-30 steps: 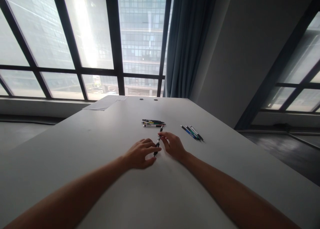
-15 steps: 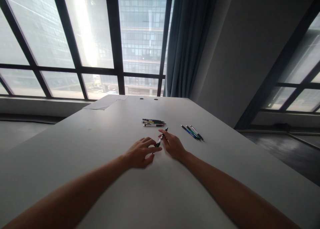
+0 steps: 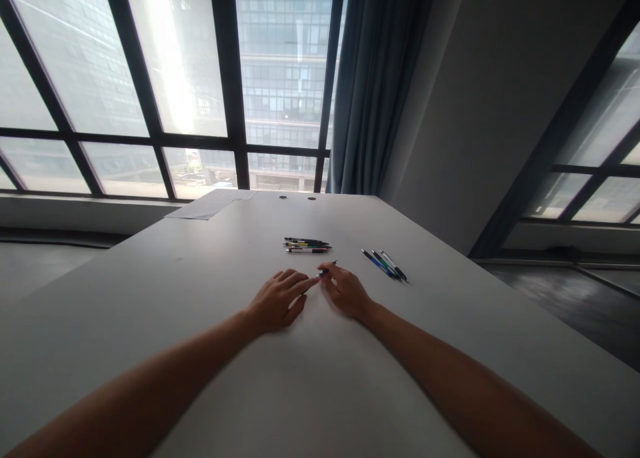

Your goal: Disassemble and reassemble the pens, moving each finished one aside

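Observation:
Between my two hands, just above the white table [image 3: 310,391], is a dark pen [image 3: 327,269], tilted with its far end pointing up and right. My right hand [image 3: 345,290] pinches it near that far end with thumb and fingers. My left hand [image 3: 283,299] is closed around its near end, and the fingers cover most of that part. Beyond my hands lies a group of several pens [image 3: 307,245], side by side and pointing across the table. To the right, three pens [image 3: 385,266] with blue, green and white barrels rest at a slant.
Papers [image 3: 200,207] lie at the table's far left corner. Two dark round spots [image 3: 311,199] show near the far edge. Behind the table are large windows [image 3: 283,71] and a blue curtain [image 3: 370,91], with a grey wall [image 3: 480,111] to the right.
The pen has turned lower and flatter, and less of it shows. My left hand's fingers have closed further over its near end. The pens on the table have not moved.

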A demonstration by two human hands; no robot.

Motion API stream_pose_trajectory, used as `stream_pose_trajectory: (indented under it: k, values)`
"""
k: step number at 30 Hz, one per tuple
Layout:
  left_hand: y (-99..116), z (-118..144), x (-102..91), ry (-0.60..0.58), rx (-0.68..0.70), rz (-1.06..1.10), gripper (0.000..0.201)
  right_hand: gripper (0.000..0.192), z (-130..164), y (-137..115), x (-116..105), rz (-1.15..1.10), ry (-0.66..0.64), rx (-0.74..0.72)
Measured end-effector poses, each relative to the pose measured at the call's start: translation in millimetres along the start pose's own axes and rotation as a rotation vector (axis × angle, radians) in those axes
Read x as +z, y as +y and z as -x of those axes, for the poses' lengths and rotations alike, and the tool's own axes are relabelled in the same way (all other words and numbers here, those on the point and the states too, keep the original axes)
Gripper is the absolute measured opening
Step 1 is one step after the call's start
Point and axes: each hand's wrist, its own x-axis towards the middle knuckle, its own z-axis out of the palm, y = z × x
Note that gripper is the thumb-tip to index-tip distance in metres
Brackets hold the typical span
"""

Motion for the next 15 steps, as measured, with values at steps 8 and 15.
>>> stream_pose_trajectory:
  k: [8, 15]
  values:
    - [-3.1, 1.1, 6.2, 0.068, -0.084, -0.022, 0.037, 0.027, -0.2, -3.3, -0.5, 0.036, 0.007, -0.03]
    - [-6.8, 1.1, 9.2, 0.158, -0.089, -0.12, 0.031, 0.029, -0.2, -2.4, 0.2, 0.038, -0.008, 0.043]
